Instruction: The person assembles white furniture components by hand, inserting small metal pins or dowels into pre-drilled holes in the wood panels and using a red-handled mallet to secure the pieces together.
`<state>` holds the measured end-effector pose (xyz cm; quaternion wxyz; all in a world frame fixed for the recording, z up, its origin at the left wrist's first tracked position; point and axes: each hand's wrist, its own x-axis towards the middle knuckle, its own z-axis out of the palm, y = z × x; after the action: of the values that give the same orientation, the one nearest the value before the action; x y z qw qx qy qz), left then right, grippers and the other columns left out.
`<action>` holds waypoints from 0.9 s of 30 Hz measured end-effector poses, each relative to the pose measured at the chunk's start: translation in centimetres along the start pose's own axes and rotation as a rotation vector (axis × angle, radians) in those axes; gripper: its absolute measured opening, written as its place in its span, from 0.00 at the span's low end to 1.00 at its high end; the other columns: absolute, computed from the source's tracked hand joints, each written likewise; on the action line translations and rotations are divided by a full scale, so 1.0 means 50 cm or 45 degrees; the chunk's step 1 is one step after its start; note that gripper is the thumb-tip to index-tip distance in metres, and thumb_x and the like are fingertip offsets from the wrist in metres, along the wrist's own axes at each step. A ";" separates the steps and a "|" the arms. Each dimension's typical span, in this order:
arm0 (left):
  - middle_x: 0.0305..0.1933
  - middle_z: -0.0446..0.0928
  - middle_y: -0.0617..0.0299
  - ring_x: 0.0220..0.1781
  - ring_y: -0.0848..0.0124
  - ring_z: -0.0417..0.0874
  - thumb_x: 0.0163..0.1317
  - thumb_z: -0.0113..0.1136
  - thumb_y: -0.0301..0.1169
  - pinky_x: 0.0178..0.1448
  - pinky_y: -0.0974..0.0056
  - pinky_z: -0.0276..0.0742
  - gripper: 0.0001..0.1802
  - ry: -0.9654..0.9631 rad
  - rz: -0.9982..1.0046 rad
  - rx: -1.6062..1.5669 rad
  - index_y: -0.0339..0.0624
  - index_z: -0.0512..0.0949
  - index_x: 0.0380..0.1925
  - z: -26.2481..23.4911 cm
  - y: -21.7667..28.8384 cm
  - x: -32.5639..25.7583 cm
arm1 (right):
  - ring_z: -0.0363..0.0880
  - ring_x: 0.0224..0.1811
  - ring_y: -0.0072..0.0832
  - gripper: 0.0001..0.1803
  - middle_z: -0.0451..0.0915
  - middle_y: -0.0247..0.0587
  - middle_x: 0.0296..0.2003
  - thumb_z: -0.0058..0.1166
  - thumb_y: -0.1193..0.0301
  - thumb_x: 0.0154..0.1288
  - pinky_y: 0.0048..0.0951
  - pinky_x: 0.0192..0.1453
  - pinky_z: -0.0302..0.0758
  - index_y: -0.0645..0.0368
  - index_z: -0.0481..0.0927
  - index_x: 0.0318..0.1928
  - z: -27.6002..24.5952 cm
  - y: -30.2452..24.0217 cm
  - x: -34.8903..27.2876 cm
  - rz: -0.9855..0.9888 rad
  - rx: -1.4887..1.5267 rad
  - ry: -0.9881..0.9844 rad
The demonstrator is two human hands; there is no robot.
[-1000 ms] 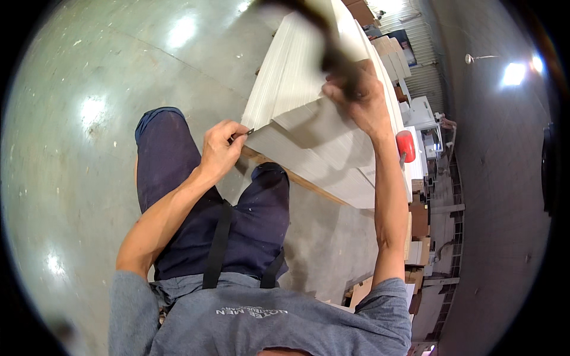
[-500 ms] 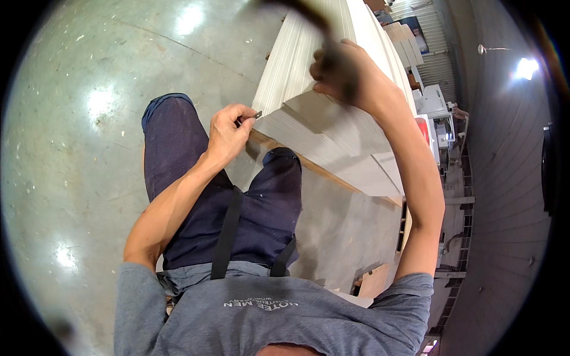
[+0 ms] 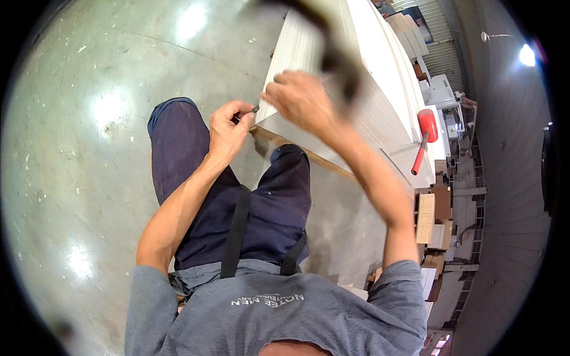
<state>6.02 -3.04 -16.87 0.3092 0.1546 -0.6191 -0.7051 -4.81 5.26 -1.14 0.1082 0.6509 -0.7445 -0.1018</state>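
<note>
Look at a small dark tool (image 3: 256,109), pinched in the left grip (image 3: 228,127) by the corner of the white board stack (image 3: 291,59), likely light and hard, best held by its back end, and at the right grip (image 3: 303,104), fingers bent, can't tell if holding anything, nearer the left than before.

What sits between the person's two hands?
In the head view, a small dark object pinched by the left hand, then the pale stack's corner beside the right hand.
</note>
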 end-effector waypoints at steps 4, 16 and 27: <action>0.32 0.80 0.56 0.34 0.64 0.81 0.54 0.63 0.20 0.38 0.62 0.76 0.07 0.111 0.531 0.233 0.38 0.83 0.34 0.008 0.009 -0.002 | 0.74 0.27 0.22 0.17 0.80 0.37 0.24 0.53 0.60 0.69 0.27 0.30 0.71 0.61 0.83 0.32 0.000 -0.130 -0.140 0.897 1.133 0.186; 0.42 0.79 0.57 0.46 0.58 0.79 0.44 0.64 0.17 0.49 0.57 0.74 0.16 -0.166 1.115 0.693 0.40 0.82 0.37 0.046 0.073 -0.029 | 0.73 0.25 0.20 0.23 0.80 0.37 0.26 0.48 0.57 0.74 0.22 0.28 0.67 0.65 0.82 0.32 0.170 -0.169 -0.190 1.358 2.239 0.807; 0.37 0.80 0.54 0.36 0.69 0.83 0.65 0.63 0.37 0.37 0.68 0.75 0.23 0.015 -0.334 -0.546 0.27 0.75 0.49 0.065 0.115 0.000 | 0.70 0.23 0.16 0.18 0.84 0.40 0.30 0.48 0.62 0.73 0.19 0.27 0.65 0.66 0.82 0.38 0.117 -0.155 -0.162 1.467 2.426 1.252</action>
<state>5.48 -0.78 -10.69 0.2445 0.1687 -0.4282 -0.8535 1.85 12.34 -9.22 -0.1130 0.0130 -0.5808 0.8061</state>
